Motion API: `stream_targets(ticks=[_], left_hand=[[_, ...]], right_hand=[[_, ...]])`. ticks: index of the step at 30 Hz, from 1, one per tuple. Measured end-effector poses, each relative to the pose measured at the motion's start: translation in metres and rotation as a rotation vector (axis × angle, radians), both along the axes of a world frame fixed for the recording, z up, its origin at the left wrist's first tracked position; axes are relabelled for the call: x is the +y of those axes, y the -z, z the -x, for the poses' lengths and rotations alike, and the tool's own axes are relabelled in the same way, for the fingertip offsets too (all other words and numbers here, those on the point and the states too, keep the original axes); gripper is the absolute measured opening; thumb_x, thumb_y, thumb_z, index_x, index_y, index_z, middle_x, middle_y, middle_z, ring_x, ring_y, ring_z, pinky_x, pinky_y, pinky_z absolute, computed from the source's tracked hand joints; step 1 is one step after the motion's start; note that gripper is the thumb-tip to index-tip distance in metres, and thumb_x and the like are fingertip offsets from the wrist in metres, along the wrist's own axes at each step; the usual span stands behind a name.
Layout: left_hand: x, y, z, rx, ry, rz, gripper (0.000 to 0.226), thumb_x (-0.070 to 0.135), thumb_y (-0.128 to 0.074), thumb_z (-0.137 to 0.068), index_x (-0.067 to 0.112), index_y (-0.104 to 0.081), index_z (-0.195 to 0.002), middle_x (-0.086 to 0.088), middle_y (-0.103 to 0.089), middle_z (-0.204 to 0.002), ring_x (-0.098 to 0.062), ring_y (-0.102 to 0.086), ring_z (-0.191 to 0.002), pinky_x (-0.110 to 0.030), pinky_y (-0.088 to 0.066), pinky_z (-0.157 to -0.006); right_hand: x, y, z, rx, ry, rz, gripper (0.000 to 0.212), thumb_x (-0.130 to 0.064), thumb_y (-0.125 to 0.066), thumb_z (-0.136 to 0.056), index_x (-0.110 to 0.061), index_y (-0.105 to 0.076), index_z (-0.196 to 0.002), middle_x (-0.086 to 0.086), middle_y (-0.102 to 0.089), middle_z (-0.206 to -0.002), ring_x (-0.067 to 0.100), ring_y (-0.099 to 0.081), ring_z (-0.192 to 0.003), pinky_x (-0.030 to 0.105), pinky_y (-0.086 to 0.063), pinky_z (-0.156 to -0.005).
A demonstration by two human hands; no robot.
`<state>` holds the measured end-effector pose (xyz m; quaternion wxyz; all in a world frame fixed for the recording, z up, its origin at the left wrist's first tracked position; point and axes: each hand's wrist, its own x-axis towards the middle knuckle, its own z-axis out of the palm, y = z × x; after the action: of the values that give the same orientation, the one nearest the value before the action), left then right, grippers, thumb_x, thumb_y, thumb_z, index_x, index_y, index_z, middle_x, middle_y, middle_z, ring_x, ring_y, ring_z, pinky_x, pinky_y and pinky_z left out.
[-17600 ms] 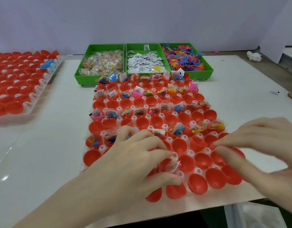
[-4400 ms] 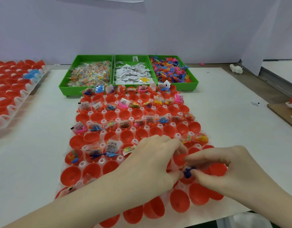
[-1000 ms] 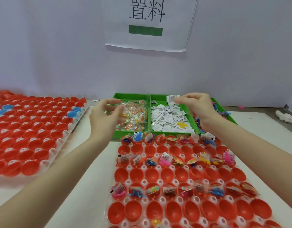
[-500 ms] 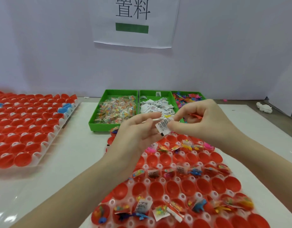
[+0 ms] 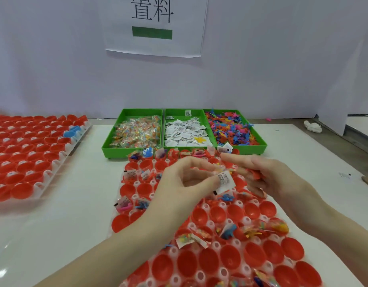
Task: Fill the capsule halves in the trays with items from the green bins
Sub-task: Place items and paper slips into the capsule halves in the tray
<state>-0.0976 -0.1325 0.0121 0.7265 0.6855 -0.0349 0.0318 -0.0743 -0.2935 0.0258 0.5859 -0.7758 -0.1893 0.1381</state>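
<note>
We note the left hand (image 5: 185, 183) pinching a white paper packet (image 5: 225, 181) above the near tray (image 5: 210, 224), right hand (image 5: 268, 179) loosely curled around small orange items, so a loose pinch may drop it into an already filled red capsule half (image 5: 226, 233).

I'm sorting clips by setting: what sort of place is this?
Probably a small packing or assembly workstation: trays of red capsule halves, three green bins of sorted fillers, and a printed sign on the wall.

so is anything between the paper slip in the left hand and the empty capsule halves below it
Nothing visible does. The left hand pinches the paper slip above the tray, and empty capsule halves lie open just below.
</note>
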Motion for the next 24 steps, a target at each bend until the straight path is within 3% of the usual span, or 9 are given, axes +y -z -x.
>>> stream_targets(ticks=[1, 3, 6, 8, 10, 14, 16, 18, 24], left_hand=[[-0.005, 0.000, 0.003, -0.014, 0.019, -0.020, 0.019, 0.000, -0.068, -0.078, 0.018, -0.065, -0.072, 0.008, -0.067, -0.061, 0.000, -0.062, -0.058, -0.010, -0.047, -0.058], [-0.013, 0.000, 0.010, -0.019, 0.059, -0.042, 0.021, 0.001, -0.067, -0.079, 0.020, -0.069, -0.071, 0.009, -0.069, -0.064, 0.001, -0.063, -0.061, -0.010, -0.048, -0.061], [-0.022, -0.001, 0.018, 0.004, 0.108, -0.040, 0.017, 0.009, -0.068, -0.080, 0.025, -0.072, -0.076, 0.009, -0.073, -0.074, -0.001, -0.067, -0.070, -0.011, -0.052, -0.067], [-0.026, -0.001, 0.021, 0.013, 0.109, -0.040, 0.015, 0.012, -0.068, -0.080, 0.027, -0.072, -0.078, 0.010, -0.073, -0.076, 0.000, -0.068, -0.073, -0.011, -0.051, -0.069], [-0.029, -0.001, 0.023, 0.017, 0.100, -0.036, 0.013, 0.012, -0.068, -0.081, 0.024, -0.072, -0.081, 0.008, -0.073, -0.077, 0.000, -0.067, -0.074, -0.010, -0.051, -0.069], [-0.032, -0.001, 0.025, 0.012, 0.087, -0.021, 0.015, 0.010, -0.067, -0.081, 0.024, -0.072, -0.080, 0.011, -0.072, -0.074, 0.001, -0.066, -0.072, -0.009, -0.051, -0.067], [-0.033, -0.002, 0.025, -0.002, 0.098, -0.013, 0.016, 0.010, -0.068, -0.080, 0.025, -0.072, -0.080, 0.012, -0.072, -0.073, 0.002, -0.066, -0.071, -0.008, -0.050, -0.065], [-0.035, -0.003, 0.027, -0.018, 0.122, -0.002, 0.015, 0.011, -0.069, -0.079, 0.025, -0.073, -0.080, 0.012, -0.072, -0.073, 0.002, -0.066, -0.071, -0.008, -0.048, -0.064], [-0.038, -0.004, 0.032, -0.015, 0.196, 0.034, 0.019, 0.006, -0.070, -0.077, 0.022, -0.072, -0.088, 0.005, -0.073, -0.077, -0.001, -0.068, -0.072, -0.009, -0.049, -0.063]], right_hand=[[-0.006, 0.000, 0.005, 0.032, -0.038, 0.011, 0.033, -0.020, -0.045, -0.096, -0.007, -0.057, -0.123, 0.002, -0.040, -0.065, 0.010, -0.036, -0.056, 0.006, -0.038, -0.041], [-0.013, 0.000, 0.010, 0.017, -0.043, 0.057, 0.035, -0.011, -0.038, -0.098, -0.006, -0.049, -0.132, -0.002, -0.039, -0.064, 0.009, -0.034, -0.053, 0.009, -0.034, -0.040], [-0.011, -0.011, 0.017, -0.097, 0.071, -0.010, 0.028, -0.025, -0.056, -0.090, -0.037, -0.060, -0.115, -0.013, -0.047, -0.061, -0.001, -0.046, -0.055, 0.007, -0.040, -0.056], [-0.020, -0.006, 0.027, -0.217, 0.092, -0.082, 0.038, -0.025, -0.063, -0.075, -0.034, -0.060, -0.112, -0.008, -0.056, -0.068, -0.006, -0.055, -0.066, 0.005, -0.044, -0.066], [-0.022, -0.006, 0.029, -0.244, 0.174, -0.194, 0.046, -0.018, -0.069, -0.058, -0.026, -0.069, -0.104, -0.006, -0.063, -0.066, 0.001, -0.062, -0.064, 0.010, -0.049, -0.062], [-0.028, -0.007, 0.042, -0.256, 0.293, -0.268, 0.029, -0.030, -0.076, -0.038, -0.027, -0.076, -0.066, 0.002, -0.072, -0.064, 0.012, -0.069, -0.059, 0.015, -0.053, -0.056], [-0.029, -0.006, 0.047, -0.248, 0.285, -0.259, 0.019, -0.033, -0.073, -0.049, -0.030, -0.076, -0.067, 0.000, -0.073, -0.068, 0.012, -0.070, -0.061, 0.014, -0.053, -0.058], [-0.031, -0.006, 0.050, -0.227, 0.274, -0.239, 0.017, -0.023, -0.065, -0.062, -0.030, -0.076, -0.073, -0.003, -0.072, -0.071, 0.011, -0.069, -0.062, 0.013, -0.053, -0.058], [-0.035, -0.007, 0.053, -0.223, 0.323, -0.136, 0.026, -0.027, -0.068, -0.047, -0.032, -0.076, -0.072, 0.003, -0.069, -0.063, 0.009, -0.060, -0.055, 0.015, -0.050, -0.055]])
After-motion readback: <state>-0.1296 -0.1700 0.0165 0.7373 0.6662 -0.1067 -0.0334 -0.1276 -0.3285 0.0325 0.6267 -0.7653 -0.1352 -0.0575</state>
